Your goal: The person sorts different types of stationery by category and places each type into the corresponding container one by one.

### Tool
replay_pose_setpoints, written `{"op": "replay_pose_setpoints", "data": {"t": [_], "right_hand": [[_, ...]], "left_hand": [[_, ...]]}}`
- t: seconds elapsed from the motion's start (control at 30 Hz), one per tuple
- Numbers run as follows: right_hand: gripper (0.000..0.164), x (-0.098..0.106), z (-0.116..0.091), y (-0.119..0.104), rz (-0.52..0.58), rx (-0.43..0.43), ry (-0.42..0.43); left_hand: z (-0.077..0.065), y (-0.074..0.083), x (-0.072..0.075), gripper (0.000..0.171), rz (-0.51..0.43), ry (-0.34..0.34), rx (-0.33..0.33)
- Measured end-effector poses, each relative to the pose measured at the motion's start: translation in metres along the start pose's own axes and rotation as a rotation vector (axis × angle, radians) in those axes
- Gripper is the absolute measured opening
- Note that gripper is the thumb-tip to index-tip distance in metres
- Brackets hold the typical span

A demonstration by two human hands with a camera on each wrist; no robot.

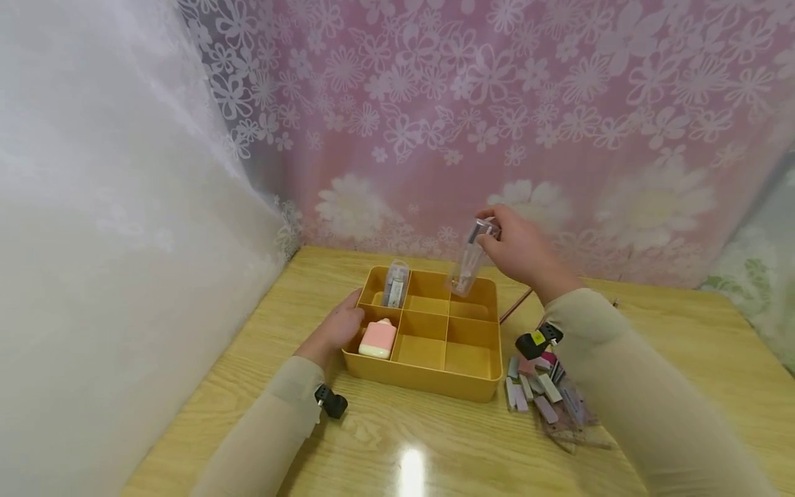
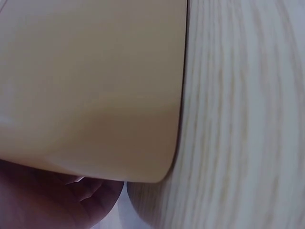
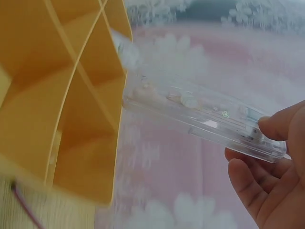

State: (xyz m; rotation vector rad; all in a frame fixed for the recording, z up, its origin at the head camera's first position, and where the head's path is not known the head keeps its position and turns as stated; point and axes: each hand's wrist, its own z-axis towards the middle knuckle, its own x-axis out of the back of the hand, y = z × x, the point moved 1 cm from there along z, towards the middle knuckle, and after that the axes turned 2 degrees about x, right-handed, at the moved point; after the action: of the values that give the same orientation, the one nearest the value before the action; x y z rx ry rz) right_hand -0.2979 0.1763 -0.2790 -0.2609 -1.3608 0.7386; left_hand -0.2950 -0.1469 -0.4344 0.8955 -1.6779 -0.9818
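A yellow storage box (image 1: 422, 383) with several compartments stands on the table. My left hand (image 1: 343, 323) holds its left side; in the left wrist view the fingers (image 2: 90, 202) lie along the box's wall (image 2: 105, 95). My right hand (image 1: 515, 245) pinches one end of a long clear plastic case (image 1: 467, 262) above the back right compartment. The case tilts, its lower end at the box's back edge; in the right wrist view small items show inside the case (image 3: 209, 119). A clear container (image 1: 395, 286) leans in the back left compartment. A pink and cream bottle-shaped thing (image 1: 377, 338) lies in the front left one.
Right of the box lies a pile of small pastel blocks (image 1: 528, 386), partly on a translucent pouch (image 1: 574, 421). A thin dark pink stick (image 1: 517, 306) lies behind them. A floral curtain (image 1: 497, 138) hangs behind the table (image 1: 373, 442), a white sheet (image 1: 155, 207) to the left.
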Motion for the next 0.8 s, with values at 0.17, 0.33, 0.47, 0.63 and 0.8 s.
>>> {"op": "replay_pose_setpoints", "data": {"t": [0.17, 0.33, 0.47, 0.63, 0.8], "right_hand": [[0.043, -0.021, 0.014, -0.026, 0.035, 0.041, -0.017], [0.042, -0.039, 0.024, -0.044, 0.053, 0.048, -0.033], [0.042, -0.052, 0.030, -0.054, 0.027, 0.052, -0.051], [0.042, -0.069, 0.036, -0.061, -0.006, 0.086, -0.077], [0.041, -0.086, 0.040, -0.067, 0.001, 0.118, -0.108]], "left_hand": [[-0.002, 0.003, 0.001, 0.060, 0.011, 0.004, -0.005], [-0.003, 0.001, 0.000, 0.058, 0.000, 0.007, 0.000], [-0.002, 0.000, -0.002, 0.058, -0.016, 0.003, 0.016], [-0.002, 0.000, -0.001, 0.058, -0.020, -0.002, 0.000], [-0.001, -0.002, 0.002, 0.059, -0.002, 0.012, -0.030]]}}
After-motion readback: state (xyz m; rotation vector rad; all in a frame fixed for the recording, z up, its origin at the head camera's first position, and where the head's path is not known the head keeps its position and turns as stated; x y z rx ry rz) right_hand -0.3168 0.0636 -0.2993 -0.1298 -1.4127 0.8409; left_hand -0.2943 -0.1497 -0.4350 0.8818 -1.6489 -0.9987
